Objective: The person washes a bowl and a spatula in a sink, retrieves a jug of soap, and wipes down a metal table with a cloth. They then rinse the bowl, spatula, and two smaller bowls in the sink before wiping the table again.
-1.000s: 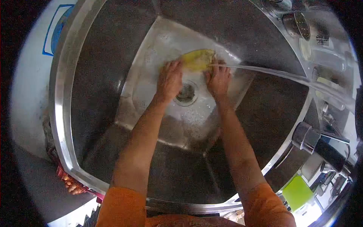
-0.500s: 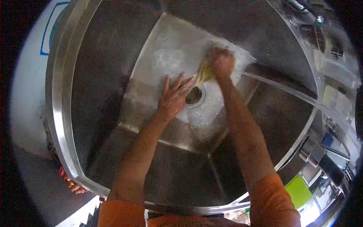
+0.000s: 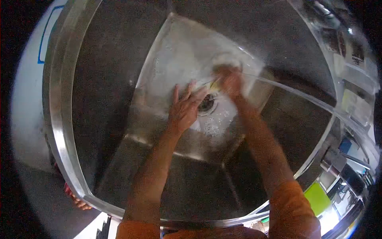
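Note:
My right hand (image 3: 230,81), blurred by motion, is closed on a yellowish cloth (image 3: 215,85) over the floor of a deep steel sink (image 3: 59,135). Only a small part of the cloth shows between my hands. My left hand (image 3: 185,112) is open, its fingers spread over the sink floor just left of the round drain (image 3: 207,104). Its fingertips on the right side reach the cloth's edge. Water and white suds (image 3: 213,125) lie around the drain.
A stream of water (image 3: 296,93) runs in from the right toward my right hand. Clear containers (image 3: 354,75) stand beyond the sink's right rim, with a bright green panel (image 3: 317,199) lower down. Reddish round items (image 3: 75,198) sit outside the rim at lower left.
My right hand has moved slightly down and left with the cloth, closer to the drain. My left hand has shifted a little right. Suds on the upper left of the sink floor have thinned.

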`<state>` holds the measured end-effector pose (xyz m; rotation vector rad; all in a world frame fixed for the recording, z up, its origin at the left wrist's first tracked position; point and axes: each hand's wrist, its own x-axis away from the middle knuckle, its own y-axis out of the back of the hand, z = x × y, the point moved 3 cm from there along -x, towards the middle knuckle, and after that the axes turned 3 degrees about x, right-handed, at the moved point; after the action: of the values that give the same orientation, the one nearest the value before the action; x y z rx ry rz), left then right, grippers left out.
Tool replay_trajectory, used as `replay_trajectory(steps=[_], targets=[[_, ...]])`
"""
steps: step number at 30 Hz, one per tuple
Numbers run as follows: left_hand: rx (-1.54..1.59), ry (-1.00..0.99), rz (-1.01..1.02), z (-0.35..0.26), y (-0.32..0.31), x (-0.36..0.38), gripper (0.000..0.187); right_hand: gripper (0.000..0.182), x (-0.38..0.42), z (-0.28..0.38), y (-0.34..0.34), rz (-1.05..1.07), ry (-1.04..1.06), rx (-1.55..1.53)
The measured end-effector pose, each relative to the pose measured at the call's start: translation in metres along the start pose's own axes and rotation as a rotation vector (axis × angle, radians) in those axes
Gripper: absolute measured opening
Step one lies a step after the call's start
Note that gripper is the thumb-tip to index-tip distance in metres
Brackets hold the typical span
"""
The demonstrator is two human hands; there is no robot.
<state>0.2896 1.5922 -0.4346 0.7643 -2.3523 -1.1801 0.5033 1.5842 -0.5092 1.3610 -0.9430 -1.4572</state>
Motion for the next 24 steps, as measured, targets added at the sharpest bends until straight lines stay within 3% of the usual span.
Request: replay_trajectory(steps=[1, 4, 5, 7, 9, 11, 13, 16, 18, 22, 24], targets=[[0.022, -0.028, -0.023, -0.002, 0.004, 0.006, 0.050, 0.027, -0.016, -0.003, 0.012, -0.005, -0.005, -0.061], [0.014, 0.029, 0.019, -0.009, 0.004, 0.006, 0.054, 0.014, -0.039, -0.026, 0.034, 0.108, -0.349, -0.389], [-0.004, 0.039, 0.068, -0.009, 0.002, 0.007, 0.056, 0.015, -0.021, 0.003, 0.024, 0.184, -0.167, -0.166], [-0.045, 0.061, 0.167, -0.003, -0.006, 0.009, 0.061, 0.015, 0.009, 0.011, -0.006, 0.213, -0.109, -0.275], [-0.017, 0.009, 0.060, -0.005, -0.009, 0.005, 0.065, 0.015, 0.019, -0.053, -0.024, 0.129, -0.381, -0.935], [-0.015, 0.016, 0.028, -0.004, -0.004, 0.014, 0.068, 0.018, 0.043, -0.052, -0.047, 0.099, -0.414, -0.884], [-0.011, 0.023, 0.035, -0.011, 0.004, 0.005, 0.069, 0.023, 0.065, -0.038, -0.062, 0.102, -0.184, -0.064], [-0.014, 0.063, 0.161, -0.008, 0.001, 0.006, 0.069, 0.031, 0.021, -0.014, -0.023, 0.429, 0.048, -0.155], [-0.006, 0.037, 0.102, -0.010, -0.003, 0.007, 0.067, 0.027, 0.050, 0.014, -0.064, 0.161, 0.015, -0.083], [0.001, 0.049, 0.044, -0.014, 0.003, 0.007, 0.066, 0.032, 0.041, 0.019, -0.022, 0.148, -0.059, 0.023], [-0.030, 0.063, 0.142, -0.012, -0.001, 0.006, 0.067, 0.034, 0.018, 0.012, 0.000, 0.161, -0.036, 0.070]])
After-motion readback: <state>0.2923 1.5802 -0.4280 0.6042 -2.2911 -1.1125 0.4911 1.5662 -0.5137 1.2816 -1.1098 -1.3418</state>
